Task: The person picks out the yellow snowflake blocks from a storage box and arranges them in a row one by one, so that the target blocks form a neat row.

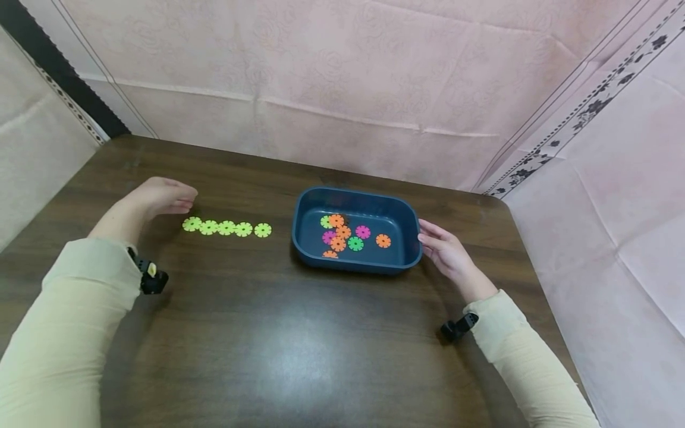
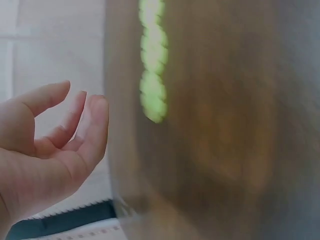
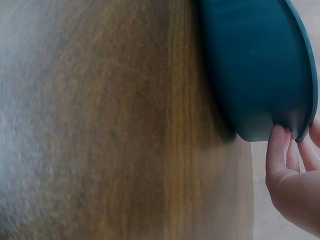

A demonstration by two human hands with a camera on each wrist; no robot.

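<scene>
My left hand (image 1: 168, 196), empty with loosely bent fingers, is just above the left end of a row of lime-green notched plastic discs (image 1: 226, 228). In the left wrist view its fingers (image 2: 102, 120) curve upward beside the blurred row. My right hand (image 1: 446, 249) grips the right end of a dark blue rectangular basin (image 1: 358, 266). The right wrist view shows its fingers (image 3: 276, 150) against the outer wall below the rim and the thumb at the rim. Several orange discs (image 1: 383, 241), pink discs (image 1: 363, 232) and green discs (image 1: 355, 244) lie loose inside the basin.
Both hands are over a dark brown wooden table (image 1: 299, 345). Pale patterned cloth (image 1: 321, 71) hangs behind its far edge and along both sides. Each wrist wears a black camera strap, such as the left one (image 1: 152, 276).
</scene>
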